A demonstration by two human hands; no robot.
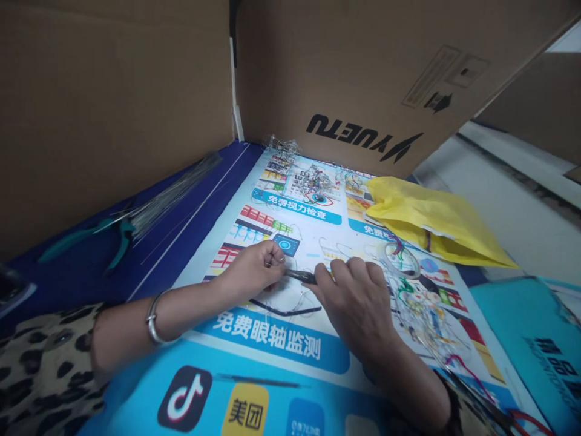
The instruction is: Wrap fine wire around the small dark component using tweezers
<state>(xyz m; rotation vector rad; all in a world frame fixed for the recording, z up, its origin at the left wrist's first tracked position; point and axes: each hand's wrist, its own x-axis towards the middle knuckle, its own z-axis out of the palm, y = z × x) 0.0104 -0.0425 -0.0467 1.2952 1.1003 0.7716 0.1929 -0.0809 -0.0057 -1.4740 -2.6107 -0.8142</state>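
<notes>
While the right hand [354, 297] clamps the tool [301, 277], the left hand [258, 266] pinches its fingers together by the tip, seemingly steadying something too fine to make out.

- Tool [300, 276]: dark, glossy metal
- Wires [175, 194]: shiny metal
- Bangle [152, 321]: smooth, polished metal
- Box [340, 72]: matt cardboard
- Pliers [124, 242]: smooth plastic handles
- Sleeve [49, 369]: matt cloth

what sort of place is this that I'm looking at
Probably a makeshift handcraft workspace, screened by cardboard. A bundle of thin wires and teal-handled pliers lie at the left, tangled wire sits on a printed sheet, and the right hand grips a dark-tipped tool.
</notes>
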